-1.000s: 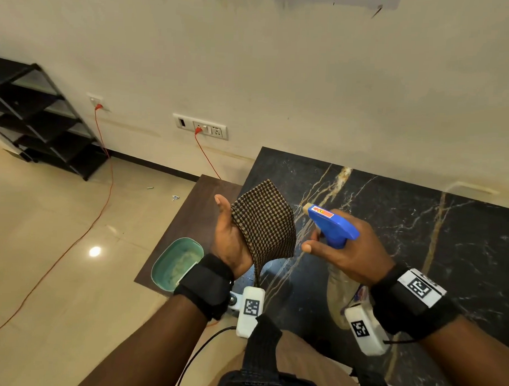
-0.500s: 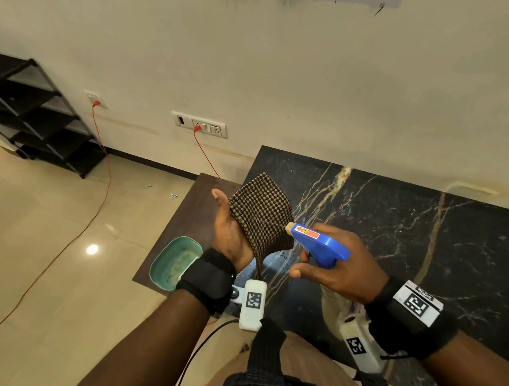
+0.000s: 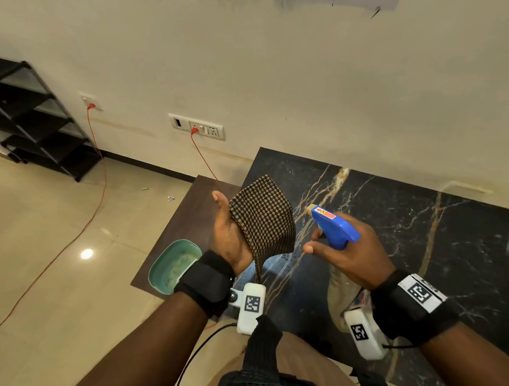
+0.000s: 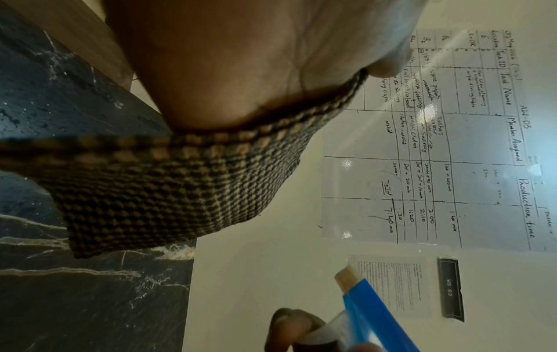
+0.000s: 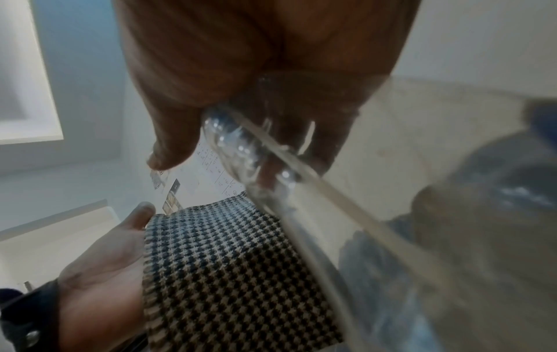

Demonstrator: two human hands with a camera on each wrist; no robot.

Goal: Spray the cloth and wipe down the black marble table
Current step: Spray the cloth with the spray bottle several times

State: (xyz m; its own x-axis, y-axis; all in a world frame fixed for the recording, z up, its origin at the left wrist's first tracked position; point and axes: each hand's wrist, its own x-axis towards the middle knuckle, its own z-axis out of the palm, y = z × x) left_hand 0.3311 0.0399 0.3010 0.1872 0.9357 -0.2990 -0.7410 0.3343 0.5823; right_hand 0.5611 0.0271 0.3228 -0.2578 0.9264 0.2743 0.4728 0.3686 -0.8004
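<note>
- Curled round the neck of the spray bottle (image 3: 334,229), the right hand (image 3: 352,251) holds it with a finger at the trigger; the nozzle aims leftward at the cloth (image 3: 264,219).
- Just beside that nozzle, not touching, the checked cloth lies draped across the upright palm of the left hand (image 3: 231,235), thumb straight along its edge, a loose tail hanging below the wrist.
- Below both hands lies the black marble table (image 3: 419,227), not yet wiped, I judge; the spraying step is in hand.
- Risk: with the cloth only resting on flat fingers, a hard squirt or a tilt of the palm could let it slip off; mist missing the cloth would fall on the marble or carry toward the wall.
- Left of the cloth hand, a teal tub (image 3: 173,265) sits on a brown side table (image 3: 189,219).
- Farther off, wall sockets (image 3: 198,127) with red cords and a black shelf rack (image 3: 39,119); nothing stands between nozzle and cloth.
</note>
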